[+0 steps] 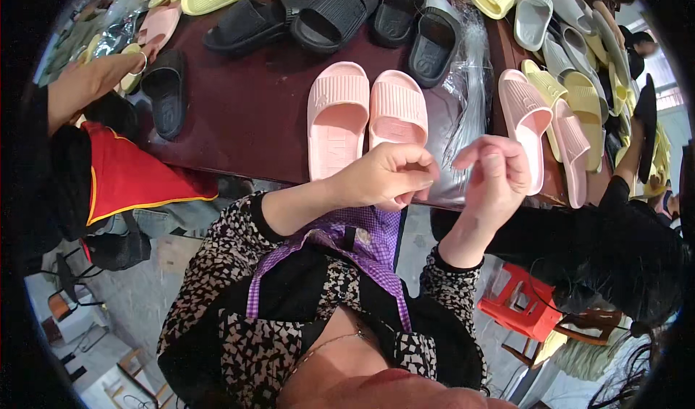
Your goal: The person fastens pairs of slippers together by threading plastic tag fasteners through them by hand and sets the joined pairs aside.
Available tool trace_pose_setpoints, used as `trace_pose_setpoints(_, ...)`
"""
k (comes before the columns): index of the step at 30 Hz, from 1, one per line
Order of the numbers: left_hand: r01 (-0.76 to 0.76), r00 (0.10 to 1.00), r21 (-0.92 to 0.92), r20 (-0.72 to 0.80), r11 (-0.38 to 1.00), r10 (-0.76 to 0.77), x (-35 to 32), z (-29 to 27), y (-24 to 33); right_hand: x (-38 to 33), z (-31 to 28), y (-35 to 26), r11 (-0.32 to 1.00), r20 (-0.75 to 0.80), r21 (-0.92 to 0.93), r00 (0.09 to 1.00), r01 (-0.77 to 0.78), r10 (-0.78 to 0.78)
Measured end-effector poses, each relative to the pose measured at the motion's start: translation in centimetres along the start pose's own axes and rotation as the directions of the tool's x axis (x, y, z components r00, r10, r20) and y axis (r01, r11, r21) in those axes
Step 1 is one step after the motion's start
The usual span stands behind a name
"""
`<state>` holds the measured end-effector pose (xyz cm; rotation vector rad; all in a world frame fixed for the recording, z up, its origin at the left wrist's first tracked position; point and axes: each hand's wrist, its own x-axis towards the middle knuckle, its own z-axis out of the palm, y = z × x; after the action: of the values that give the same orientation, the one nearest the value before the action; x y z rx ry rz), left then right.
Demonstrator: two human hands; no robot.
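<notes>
Above the table's front edge, my left hand (397, 175) is closed, its thumb and fingertips pinched together. Across a small gap from it, my right hand (499, 171) has its fingers curled in against the thumb. Whatever either hand pinches is too small to make out. Just beyond my left hand lies a pair of pink slide sandals, toes pointing away: the left pink slide (338, 94) and the right pink slide (398, 103). My left wrist hides part of their heel ends. Beside my right hand runs a bundle of thin clear plastic strands (474, 76).
Black slides (337, 14) line the far side of the dark red table (246, 112). Pink, yellow and grey slides (532, 18) crowd the right. A co-worker's arm (94, 87) reaches in at left; another person's dark sleeve (579, 246) is at right. A red stool (520, 304) stands below.
</notes>
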<state>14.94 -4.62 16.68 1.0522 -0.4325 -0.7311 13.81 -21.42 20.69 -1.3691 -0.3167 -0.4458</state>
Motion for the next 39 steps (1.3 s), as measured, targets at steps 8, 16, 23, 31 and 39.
trace_pose_setpoints(8,-0.358,0.731,0.932,0.242,0.056,0.638,-2.9,-0.3,0.1,-2.2,-4.4,0.4,0.857,-0.120,-0.511,0.993,-0.063,0.002)
trace_pose_setpoints(16,-0.305,0.895,0.952,0.280,0.021,0.346,-7.2,-2.2,-2.4,-7.5,-4.2,4.0,0.465,0.256,-0.880,0.920,0.095,0.298)
trace_pose_setpoints(23,-0.304,0.892,0.948,0.319,-0.098,0.320,-6.4,-2.7,-2.8,-5.9,-3.7,5.1,0.238,0.276,-0.953,0.856,0.186,0.437)
trace_pose_setpoints(31,-0.309,0.830,0.908,0.403,-0.283,0.386,-6.2,-1.4,-1.7,-3.7,-4.0,5.5,0.171,0.349,-0.937,0.778,0.306,0.523)
trace_pose_setpoints(39,-0.305,0.813,0.907,0.408,-0.291,0.416,-6.2,-1.5,-1.2,-3.3,-3.7,5.4,0.196,0.363,-0.932,0.788,0.306,0.498)
